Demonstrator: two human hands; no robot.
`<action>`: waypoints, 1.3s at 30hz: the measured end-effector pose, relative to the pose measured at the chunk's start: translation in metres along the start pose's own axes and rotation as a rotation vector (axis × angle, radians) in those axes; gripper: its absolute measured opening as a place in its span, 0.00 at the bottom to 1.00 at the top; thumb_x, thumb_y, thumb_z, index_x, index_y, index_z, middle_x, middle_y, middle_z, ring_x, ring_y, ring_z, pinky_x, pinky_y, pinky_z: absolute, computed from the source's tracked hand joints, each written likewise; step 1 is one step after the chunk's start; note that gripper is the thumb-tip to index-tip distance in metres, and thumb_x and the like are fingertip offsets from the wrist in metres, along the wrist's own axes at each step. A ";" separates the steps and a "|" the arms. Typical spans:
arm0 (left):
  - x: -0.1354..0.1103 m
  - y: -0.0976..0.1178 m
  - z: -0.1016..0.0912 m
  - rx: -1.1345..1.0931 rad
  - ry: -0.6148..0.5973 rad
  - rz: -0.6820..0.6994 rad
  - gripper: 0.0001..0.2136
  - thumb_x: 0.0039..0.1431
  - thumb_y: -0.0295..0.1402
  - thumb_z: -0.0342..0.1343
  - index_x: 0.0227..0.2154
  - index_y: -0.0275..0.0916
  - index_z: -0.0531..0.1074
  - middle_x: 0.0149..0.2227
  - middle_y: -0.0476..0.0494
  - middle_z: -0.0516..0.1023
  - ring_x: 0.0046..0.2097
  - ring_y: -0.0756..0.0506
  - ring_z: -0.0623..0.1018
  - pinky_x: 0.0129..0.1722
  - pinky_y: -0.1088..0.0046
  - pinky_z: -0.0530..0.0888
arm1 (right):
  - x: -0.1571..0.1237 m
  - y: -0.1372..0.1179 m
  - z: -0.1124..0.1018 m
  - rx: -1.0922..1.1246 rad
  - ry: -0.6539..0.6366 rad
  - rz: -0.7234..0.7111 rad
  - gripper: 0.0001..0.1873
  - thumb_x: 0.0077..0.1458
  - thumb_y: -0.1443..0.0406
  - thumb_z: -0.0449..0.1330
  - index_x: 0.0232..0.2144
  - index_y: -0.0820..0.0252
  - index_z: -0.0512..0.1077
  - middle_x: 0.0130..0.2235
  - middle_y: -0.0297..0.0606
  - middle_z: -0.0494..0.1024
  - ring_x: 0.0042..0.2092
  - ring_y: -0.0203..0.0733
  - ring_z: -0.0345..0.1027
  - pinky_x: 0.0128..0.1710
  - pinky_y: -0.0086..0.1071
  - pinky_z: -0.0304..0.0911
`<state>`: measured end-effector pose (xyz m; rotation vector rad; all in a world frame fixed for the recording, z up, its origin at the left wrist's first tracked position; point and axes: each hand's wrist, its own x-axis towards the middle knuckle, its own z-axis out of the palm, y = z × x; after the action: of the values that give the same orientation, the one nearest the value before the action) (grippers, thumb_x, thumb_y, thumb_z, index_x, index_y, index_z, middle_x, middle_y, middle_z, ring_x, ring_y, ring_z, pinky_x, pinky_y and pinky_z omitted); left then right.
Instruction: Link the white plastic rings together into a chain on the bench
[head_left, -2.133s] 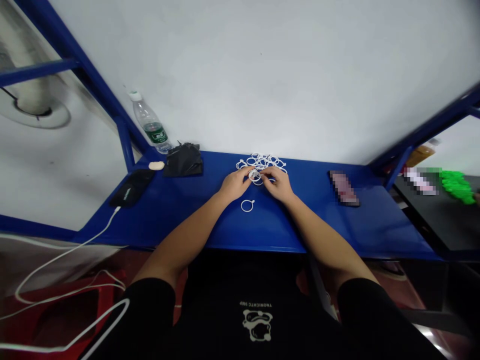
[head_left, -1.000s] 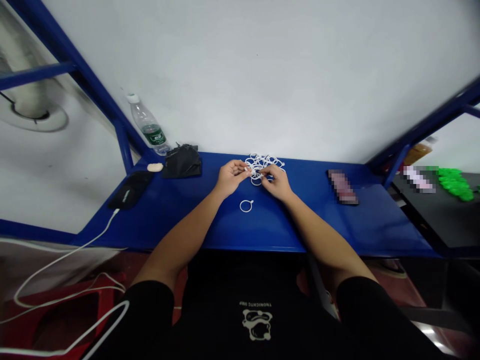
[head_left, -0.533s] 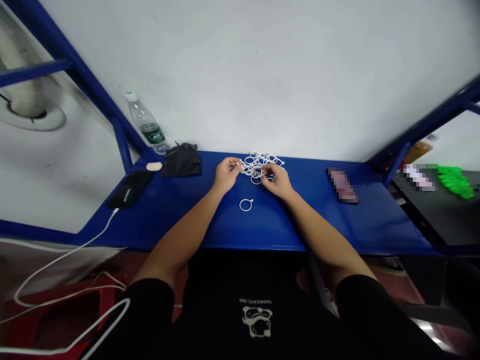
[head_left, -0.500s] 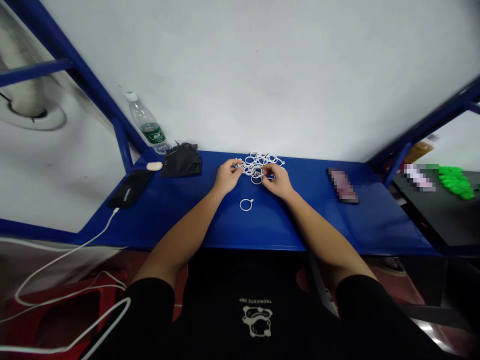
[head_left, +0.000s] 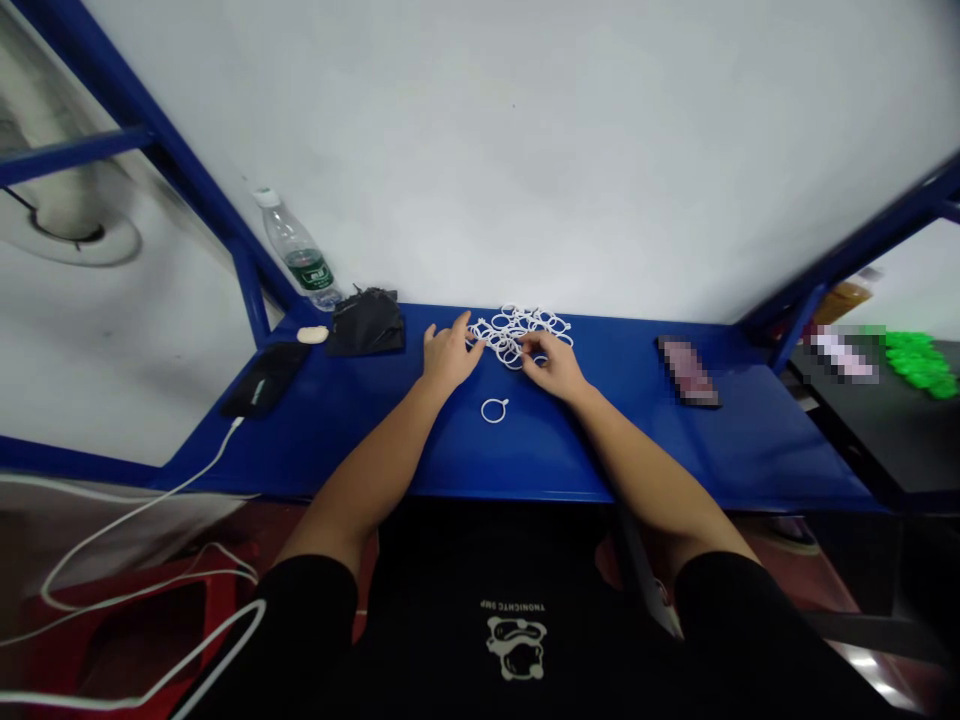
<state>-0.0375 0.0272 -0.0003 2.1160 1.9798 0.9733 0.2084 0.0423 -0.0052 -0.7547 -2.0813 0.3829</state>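
A tangled heap of white plastic rings (head_left: 525, 326) lies at the back of the blue table (head_left: 390, 430). My left hand (head_left: 448, 355) rests flat at the heap's left edge with its fingers stretched out toward the rings. On the heap's near right side, my right hand (head_left: 553, 365) has curled fingers pinching at the rings. A single white ring (head_left: 494, 410) lies apart on the table, nearer to me, between my two wrists.
A clear water bottle (head_left: 296, 250), a crumpled black cloth (head_left: 366, 321) and a small pale object (head_left: 313, 334) sit at the back left. A black phone (head_left: 264, 379) with a white cable (head_left: 135, 510) lies left. Another phone (head_left: 688, 372) lies right. Green parts (head_left: 919, 362) sit on a neighbouring black table.
My left hand has let go of its pinch on the rings, moved slightly left and opened flat on the table. My right hand has stayed at the heap.
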 end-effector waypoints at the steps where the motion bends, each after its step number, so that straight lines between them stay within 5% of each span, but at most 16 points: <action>1: 0.000 -0.001 0.000 -0.001 0.010 0.005 0.25 0.69 0.36 0.65 0.67 0.40 0.72 0.46 0.39 0.87 0.55 0.33 0.83 0.70 0.45 0.62 | 0.000 0.000 0.000 0.017 0.004 0.005 0.14 0.63 0.66 0.61 0.51 0.56 0.73 0.41 0.39 0.81 0.40 0.43 0.77 0.42 0.38 0.75; 6: -0.003 0.003 0.001 -0.130 -0.043 0.261 0.09 0.67 0.32 0.65 0.48 0.41 0.84 0.41 0.42 0.86 0.45 0.38 0.83 0.52 0.58 0.75 | 0.000 -0.003 0.006 0.168 0.065 0.099 0.15 0.63 0.63 0.63 0.52 0.54 0.71 0.39 0.37 0.81 0.38 0.42 0.77 0.43 0.40 0.76; 10: -0.010 0.012 0.009 -0.337 -0.007 0.443 0.06 0.69 0.32 0.64 0.44 0.42 0.85 0.43 0.43 0.87 0.43 0.43 0.84 0.49 0.64 0.78 | -0.001 -0.007 0.012 0.305 0.089 0.164 0.15 0.63 0.59 0.65 0.50 0.53 0.70 0.40 0.38 0.82 0.39 0.42 0.78 0.43 0.39 0.76; 19: -0.015 0.016 0.010 -0.385 0.114 0.423 0.04 0.69 0.33 0.66 0.38 0.42 0.85 0.39 0.44 0.89 0.40 0.44 0.86 0.45 0.65 0.79 | 0.001 -0.015 0.013 0.361 0.115 0.182 0.11 0.64 0.58 0.66 0.44 0.53 0.71 0.37 0.35 0.80 0.37 0.40 0.75 0.41 0.38 0.73; 27: -0.015 0.018 0.009 -0.297 0.105 0.425 0.05 0.69 0.33 0.65 0.36 0.42 0.83 0.37 0.45 0.87 0.39 0.43 0.85 0.47 0.62 0.77 | 0.003 -0.018 0.011 0.247 0.089 0.176 0.07 0.65 0.60 0.64 0.42 0.54 0.71 0.36 0.35 0.80 0.36 0.40 0.73 0.40 0.37 0.71; 30: -0.013 0.017 -0.003 -0.313 -0.016 0.432 0.05 0.71 0.33 0.62 0.39 0.42 0.83 0.38 0.45 0.87 0.40 0.45 0.84 0.45 0.65 0.77 | 0.007 -0.015 -0.010 0.126 -0.044 0.163 0.08 0.64 0.61 0.64 0.45 0.55 0.75 0.39 0.37 0.83 0.37 0.41 0.75 0.41 0.36 0.70; 35: -0.013 0.014 -0.019 -0.310 -0.438 0.472 0.04 0.68 0.33 0.64 0.38 0.43 0.84 0.38 0.47 0.86 0.37 0.47 0.82 0.39 0.69 0.74 | 0.013 0.003 -0.054 -0.277 -0.333 0.228 0.07 0.60 0.66 0.65 0.41 0.55 0.81 0.38 0.38 0.86 0.37 0.43 0.76 0.39 0.35 0.64; 39: -0.015 0.011 -0.018 -0.293 -0.647 0.522 0.03 0.64 0.33 0.66 0.35 0.44 0.85 0.39 0.46 0.84 0.36 0.47 0.82 0.38 0.70 0.74 | 0.012 0.016 -0.054 -0.329 -0.432 0.269 0.08 0.59 0.64 0.69 0.42 0.54 0.83 0.38 0.39 0.86 0.38 0.45 0.76 0.38 0.36 0.65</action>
<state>-0.0358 0.0055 0.0132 2.3922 0.9553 0.4708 0.2538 0.0621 0.0251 -1.2444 -2.4892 0.3787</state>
